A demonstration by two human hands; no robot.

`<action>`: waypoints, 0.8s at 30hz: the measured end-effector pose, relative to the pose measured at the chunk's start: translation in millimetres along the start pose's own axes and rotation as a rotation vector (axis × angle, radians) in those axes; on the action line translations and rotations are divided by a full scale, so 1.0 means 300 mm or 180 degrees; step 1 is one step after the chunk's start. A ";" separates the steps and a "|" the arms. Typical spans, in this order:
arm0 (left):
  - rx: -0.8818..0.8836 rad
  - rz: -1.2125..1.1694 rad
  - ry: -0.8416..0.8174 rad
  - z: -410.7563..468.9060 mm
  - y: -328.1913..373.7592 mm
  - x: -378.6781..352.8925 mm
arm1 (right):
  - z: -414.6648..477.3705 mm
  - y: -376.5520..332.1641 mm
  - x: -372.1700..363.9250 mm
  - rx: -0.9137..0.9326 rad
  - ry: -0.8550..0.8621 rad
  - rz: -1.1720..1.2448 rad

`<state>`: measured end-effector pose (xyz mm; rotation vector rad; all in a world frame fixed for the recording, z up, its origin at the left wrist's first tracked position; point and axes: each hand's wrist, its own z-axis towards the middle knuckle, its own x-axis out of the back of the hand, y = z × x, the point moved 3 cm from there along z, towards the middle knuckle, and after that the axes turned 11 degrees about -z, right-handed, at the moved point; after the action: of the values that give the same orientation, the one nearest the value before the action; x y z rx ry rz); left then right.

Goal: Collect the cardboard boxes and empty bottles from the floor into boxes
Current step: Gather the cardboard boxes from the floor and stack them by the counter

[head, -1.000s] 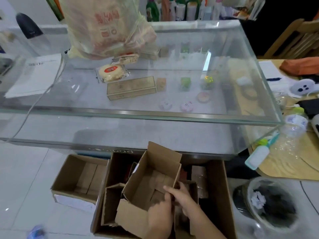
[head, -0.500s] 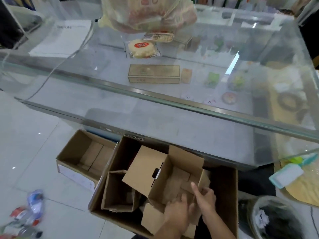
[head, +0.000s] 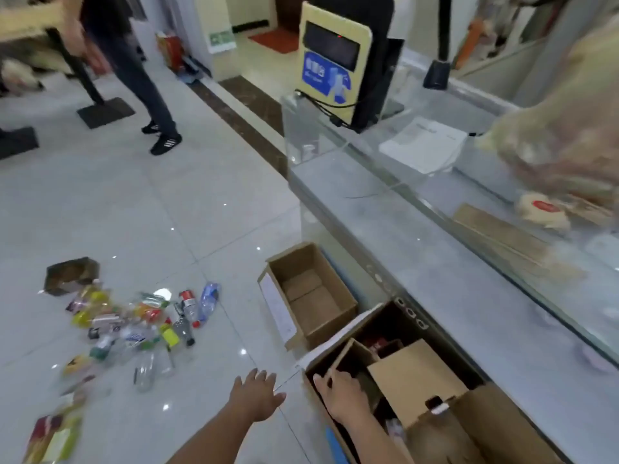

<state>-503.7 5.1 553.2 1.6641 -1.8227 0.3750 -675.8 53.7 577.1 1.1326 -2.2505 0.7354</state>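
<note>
A large open cardboard box [head: 502, 426] stands on the floor against the glass counter, with smaller cardboard boxes [head: 415, 380] packed inside it. My right hand [head: 345, 395] rests on its left rim, fingers laid over the edge of an inner box. My left hand [head: 258, 395] is open, stretched out over the tiles and holding nothing. To the left lies a pile of several empty plastic bottles [head: 144, 326], with a crumpled dark cardboard box [head: 72, 274] behind it. A second, smaller open box [head: 311, 296] stands beyond the large one.
The glass counter [head: 435, 262] runs along the right, carrying a yellow screen stand [head: 335, 61], papers and a bag. A person in dark trousers [head: 147, 85] stands at the far left. Coloured packets [head: 53, 437] lie at the bottom left.
The view has swung left from the counter to the floor. Both hands have let go of the small box, which now sits in the large box; my left hand has reached out over the tiles.
</note>
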 end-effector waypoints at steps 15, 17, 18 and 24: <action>0.1897 -0.1608 0.0441 -0.395 -1.352 0.056 | 0.084 -1.416 -0.381 0.1738 -0.0649 -0.2293; 0.2071 -0.1664 0.0408 -0.422 -1.432 0.036 | 0.113 -1.531 -0.455 0.1910 -0.0712 -0.2530; 0.2155 -0.1700 0.0416 -0.428 -1.470 0.023 | 0.133 -1.584 -0.492 0.1981 -0.0745 -0.2658; 0.2695 -0.2944 0.0865 -0.367 -1.701 -0.189 | 0.264 -1.900 -0.706 0.2511 -0.0812 -0.3303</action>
<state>17.7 33.7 497.7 2.6160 -0.5322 0.9488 -107.9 -169.6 516.6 2.5509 -1.1451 1.0291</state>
